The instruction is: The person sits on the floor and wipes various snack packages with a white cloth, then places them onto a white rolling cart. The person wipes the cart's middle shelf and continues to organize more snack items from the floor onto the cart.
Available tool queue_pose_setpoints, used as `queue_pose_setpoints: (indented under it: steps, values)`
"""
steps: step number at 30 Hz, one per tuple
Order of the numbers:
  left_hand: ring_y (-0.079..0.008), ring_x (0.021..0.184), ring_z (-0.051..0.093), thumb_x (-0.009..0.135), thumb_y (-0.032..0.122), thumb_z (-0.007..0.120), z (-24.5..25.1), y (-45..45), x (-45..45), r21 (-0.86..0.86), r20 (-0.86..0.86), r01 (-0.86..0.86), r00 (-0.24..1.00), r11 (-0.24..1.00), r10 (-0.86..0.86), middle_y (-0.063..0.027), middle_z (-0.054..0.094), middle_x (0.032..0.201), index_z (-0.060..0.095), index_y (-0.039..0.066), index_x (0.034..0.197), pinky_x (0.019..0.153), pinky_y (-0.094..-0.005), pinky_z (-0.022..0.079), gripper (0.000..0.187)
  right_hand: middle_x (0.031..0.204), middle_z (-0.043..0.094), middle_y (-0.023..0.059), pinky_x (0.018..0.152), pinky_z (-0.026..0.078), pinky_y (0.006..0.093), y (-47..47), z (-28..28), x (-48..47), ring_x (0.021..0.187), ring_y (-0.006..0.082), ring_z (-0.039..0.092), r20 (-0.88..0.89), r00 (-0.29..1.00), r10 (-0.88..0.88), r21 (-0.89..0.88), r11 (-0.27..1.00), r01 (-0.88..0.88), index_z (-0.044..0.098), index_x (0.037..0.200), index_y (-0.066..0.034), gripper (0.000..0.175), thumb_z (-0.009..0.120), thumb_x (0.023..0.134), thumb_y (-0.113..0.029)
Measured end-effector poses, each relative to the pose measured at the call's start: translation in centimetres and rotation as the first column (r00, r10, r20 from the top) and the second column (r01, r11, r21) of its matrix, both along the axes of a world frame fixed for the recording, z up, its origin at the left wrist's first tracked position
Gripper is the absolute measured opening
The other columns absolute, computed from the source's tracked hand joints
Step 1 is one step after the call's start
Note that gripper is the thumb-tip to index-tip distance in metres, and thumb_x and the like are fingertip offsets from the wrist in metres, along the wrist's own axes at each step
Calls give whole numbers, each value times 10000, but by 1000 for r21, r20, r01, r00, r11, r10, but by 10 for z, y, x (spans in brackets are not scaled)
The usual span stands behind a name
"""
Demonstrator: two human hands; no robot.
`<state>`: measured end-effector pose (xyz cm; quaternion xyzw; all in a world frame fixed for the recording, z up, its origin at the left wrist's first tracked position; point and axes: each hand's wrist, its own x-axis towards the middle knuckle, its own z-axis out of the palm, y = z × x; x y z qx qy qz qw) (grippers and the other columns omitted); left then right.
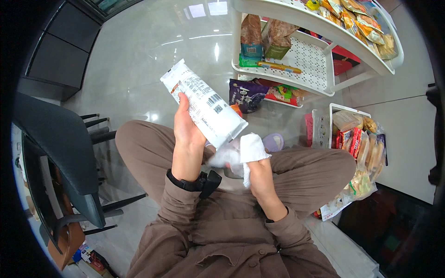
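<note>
My left hand [187,127] grips a white sealed packet [208,104] along its left side, thumb on the printed face. The packet tilts up to the left and bears small writing and printed codes. My right hand [259,175], lower and to the right, is closed around a crumpled white cloth or tissue [255,147]. Part of the cloth hangs below the fingers, and a blurred section reaches left under the packet's lower end. Whether the cloth touches the packet I cannot tell. Both hands are above my lap, between my bent knees.
A white tiered cart [313,66] ahead right carries snack packets [351,19] and brown bags [251,38]. A purple pouch [247,95] stands at its foot. Right of my knee is a white bin [349,107] of packaged food. A dark chair [55,139] stands at left.
</note>
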<state>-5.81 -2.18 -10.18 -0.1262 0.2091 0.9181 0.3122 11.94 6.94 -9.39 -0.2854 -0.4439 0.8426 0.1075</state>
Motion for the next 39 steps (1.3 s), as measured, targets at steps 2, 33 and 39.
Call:
queue_pose_setpoints:
  steps: [2, 33, 39]
  values:
    - [-280, 1105, 583, 1006, 432, 411, -3, 5, 2, -55, -5, -56, 998, 997, 56, -112, 582, 1215, 455, 72, 1308, 942, -455, 485, 472, 1384, 450, 87, 1027, 390, 343, -4, 1, -1, 1251, 189, 456, -50, 999, 8, -214, 977, -19, 349, 1418, 10, 488, 504, 984, -152]
    - [-331, 1193, 532, 1032, 304, 380, -378, -1, 1, -459, 396, -58, 880, 887, 262, -136, 520, 1324, 387, 75, 1364, 991, -553, 430, 404, 1001, 672, 65, 576, 461, 267, 156, -88, -14, 768, 144, 624, 204, 939, -276, 198, 951, 237, 576, 1193, -43, 436, 435, 975, -393]
    - [-309, 1145, 546, 1011, 184, 415, -391, 5, -8, -543, 566, 319, 822, 777, 58, -101, 564, 1254, 430, 121, 1331, 1019, -608, 352, 327, 912, 648, 58, 591, 449, 269, 209, -46, -34, 720, 130, 567, 371, 911, -179, 585, 807, -80, 627, 1129, -30, 488, 446, 921, -433]
